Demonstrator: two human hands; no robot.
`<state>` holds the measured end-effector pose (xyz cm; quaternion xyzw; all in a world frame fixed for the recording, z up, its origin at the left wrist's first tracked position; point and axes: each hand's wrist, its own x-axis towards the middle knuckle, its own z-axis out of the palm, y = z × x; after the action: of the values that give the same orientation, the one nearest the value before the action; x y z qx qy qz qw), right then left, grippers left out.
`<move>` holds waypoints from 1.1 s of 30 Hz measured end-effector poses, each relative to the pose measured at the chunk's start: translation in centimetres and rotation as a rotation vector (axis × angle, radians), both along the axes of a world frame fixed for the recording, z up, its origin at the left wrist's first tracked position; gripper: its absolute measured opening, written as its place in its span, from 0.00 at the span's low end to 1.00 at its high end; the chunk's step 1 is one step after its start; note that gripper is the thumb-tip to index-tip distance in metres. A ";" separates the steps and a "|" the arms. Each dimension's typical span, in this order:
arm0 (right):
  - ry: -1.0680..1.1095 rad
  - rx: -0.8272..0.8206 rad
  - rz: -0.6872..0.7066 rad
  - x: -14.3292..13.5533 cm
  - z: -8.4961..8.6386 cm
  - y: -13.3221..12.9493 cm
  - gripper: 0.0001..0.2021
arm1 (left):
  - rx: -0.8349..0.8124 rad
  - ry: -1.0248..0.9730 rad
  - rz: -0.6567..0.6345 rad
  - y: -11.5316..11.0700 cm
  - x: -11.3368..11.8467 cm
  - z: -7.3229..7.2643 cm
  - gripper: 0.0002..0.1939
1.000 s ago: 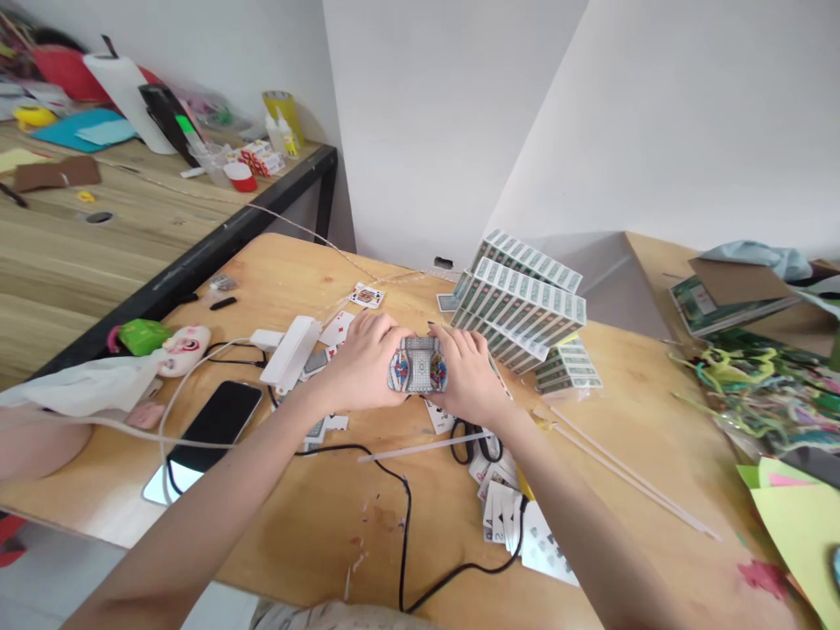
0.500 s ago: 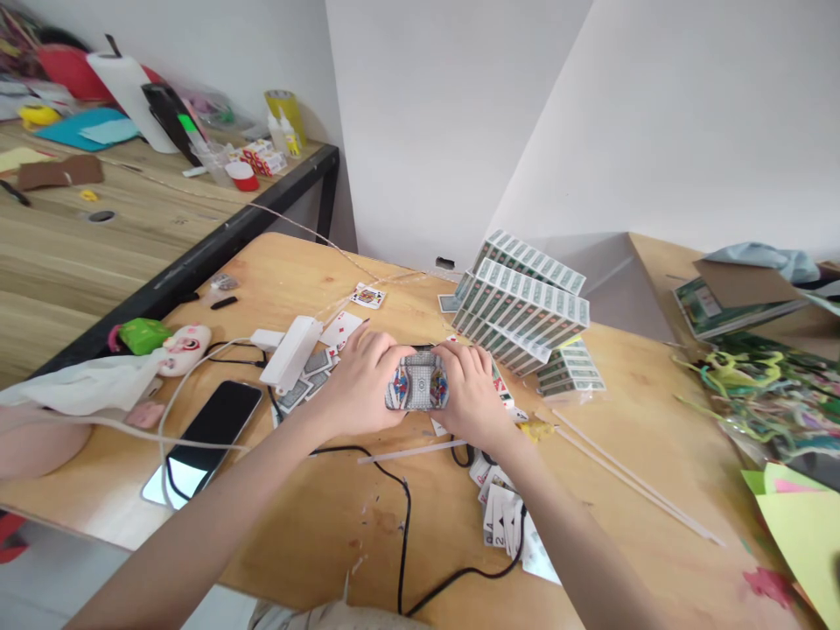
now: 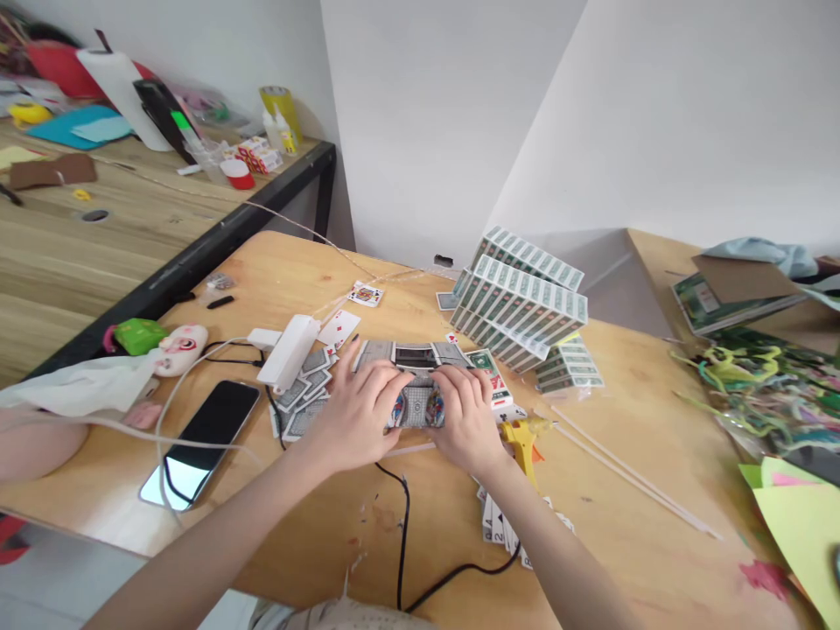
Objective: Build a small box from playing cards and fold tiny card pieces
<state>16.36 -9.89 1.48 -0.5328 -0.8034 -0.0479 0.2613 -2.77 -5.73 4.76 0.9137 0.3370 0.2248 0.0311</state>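
Note:
Between my two hands is a small piece built of playing cards, with grey patterned backs and colored court figures at its ends. My left hand grips its left end, and my right hand grips its right end. Just behind it lies a grey card structure with a dark gap in its middle, partly hidden by my fingers. Loose face-down cards spread left of my left hand. A green and white card box lies right of my right hand, near a yellow glue gun.
Stacked card boxes rise at the back right. A phone and white power strip are at the left. Clear glue sticks lie right. Fanned cards and a black cable are near my right forearm.
My hands have lowered slightly toward me with the card piece, which now tilts differently. The grey structure behind it and the glue gun's body have come into view.

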 end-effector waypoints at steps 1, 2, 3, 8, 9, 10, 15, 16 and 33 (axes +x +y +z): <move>-0.003 0.015 -0.005 -0.1 -0.2 -0.2 0.30 | 0.008 -0.002 0.000 -0.2 0.0 -0.2 0.27; -0.006 0.030 -0.010 -0.1 -0.5 -0.4 0.30 | 0.016 -0.008 0.000 -0.4 0.0 -0.3 0.26; -0.010 0.043 -0.014 -0.2 -0.7 -0.6 0.29 | 0.023 -0.016 0.000 -0.6 -0.1 -0.5 0.26; -0.020 0.096 -0.030 -0.3 -1.5 -1.2 0.27 | 0.049 -0.048 -0.009 -0.8 -0.2 -1.3 0.24; -0.019 0.100 -0.033 -0.4 -1.6 -1.2 0.27 | 0.050 -0.053 -0.012 -0.8 -0.2 -1.4 0.24; -0.018 0.102 -0.036 -0.4 -1.7 -1.2 0.27 | 0.051 -0.058 -0.013 -0.8 -0.2 -1.4 0.24; -0.017 0.101 -0.047 -0.4 -1.9 -1.2 0.27 | 0.051 -0.032 0.003 -1.1 -0.1 -1.8 0.27; -0.019 0.100 -0.049 -0.4 -1.9 -1.2 0.27 | 0.056 -0.022 0.005 -1.2 -0.1 -1.9 0.27; -0.021 0.082 -0.065 -0.8 -1.7 -1.5 0.25 | -0.032 -0.158 0.062 0.8 1.3 0.3 0.09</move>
<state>15.54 -11.42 -0.26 -0.5469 -0.7858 -0.0949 0.2727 -1.45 -4.91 5.09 0.8817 0.3651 0.2916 0.0650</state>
